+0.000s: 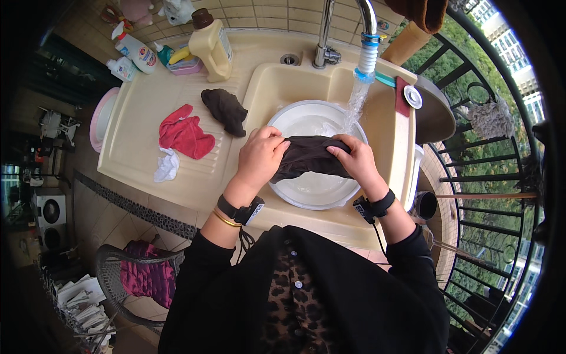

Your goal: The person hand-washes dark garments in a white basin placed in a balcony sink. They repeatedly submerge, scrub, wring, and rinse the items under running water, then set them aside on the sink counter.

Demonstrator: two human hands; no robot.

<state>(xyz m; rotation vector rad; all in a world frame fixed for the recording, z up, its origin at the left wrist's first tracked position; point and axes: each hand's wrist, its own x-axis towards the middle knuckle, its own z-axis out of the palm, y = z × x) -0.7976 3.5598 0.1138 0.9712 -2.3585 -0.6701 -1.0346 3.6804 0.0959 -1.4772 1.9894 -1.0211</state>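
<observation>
A dark, thin cloth [311, 155] is stretched between my two hands, above a white basin [316, 200] of water. My left hand [261, 152] grips its left end, and my right hand [353, 157] pinches its right end with the thumb on top. Water [355, 106] pours from the faucet hose [368, 59] into the far right part of the basin, which stands inside the beige sink [384, 128]. A second dark cloth [224, 110] lies crumpled on the ribbed drainboard, left of the basin.
On the drainboard [132, 146] are a red cloth [188, 132] and a white crumpled cloth or tissue [167, 166]. A beige jug [212, 48] and spray bottle [137, 51] stand at the back. A metal drain strainer [412, 96] rests on the right rim. A wicker chair [110, 265] is behind-left.
</observation>
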